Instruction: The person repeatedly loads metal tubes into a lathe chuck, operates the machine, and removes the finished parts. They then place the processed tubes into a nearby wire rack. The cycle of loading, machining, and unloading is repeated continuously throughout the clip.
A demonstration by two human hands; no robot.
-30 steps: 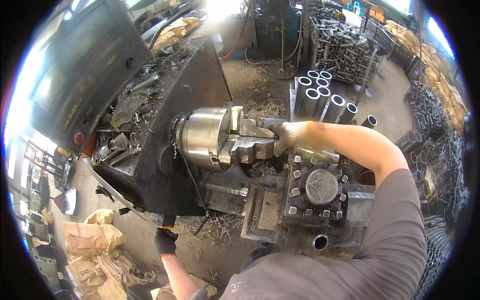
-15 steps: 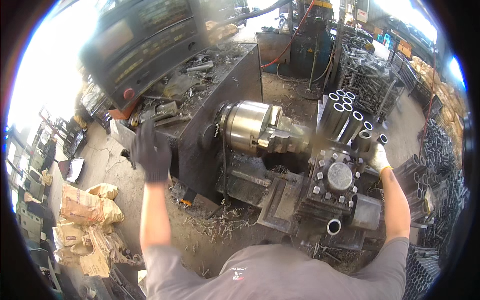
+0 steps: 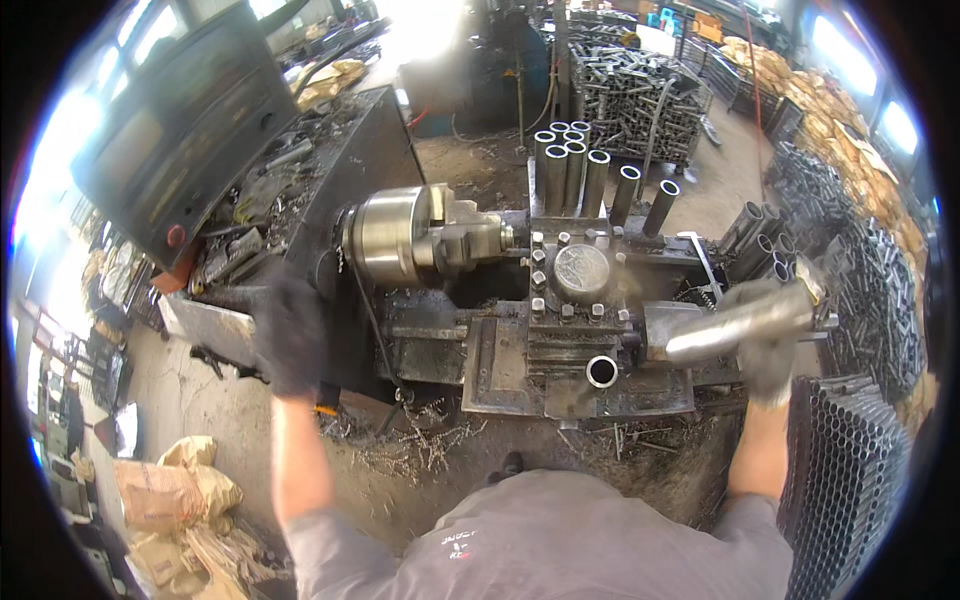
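My right hand [image 3: 768, 365], in a grey glove, is closed round a shiny metal tube [image 3: 715, 335]. The tube is held nearly level, right of the lathe's square tool post [image 3: 581, 275], and is blurred by motion. My left hand [image 3: 290, 335], in a dark glove, is beside the machine cabinet near the control panel [image 3: 190, 130]. Motion smears its fingers, and nothing can be made out in them. Left of the tool post sits the steel lathe chuck [image 3: 388, 240], its jaws facing right. A round tube end [image 3: 601, 372] points toward me below the tool post.
Several metal tubes [image 3: 597, 180] stand upright behind the tool post. More tubes [image 3: 768, 250] lean at the right, above a stack of tubes [image 3: 845, 450]. A wire bin of metal parts [image 3: 640, 105] stands at the back. Paper sacks [image 3: 175, 490] lie on the left floor.
The view has swung to the right. My right hand has come back toward me from beside the upright tubes, and a metal tube now shows plainly in it. My left hand stays near the cabinet.
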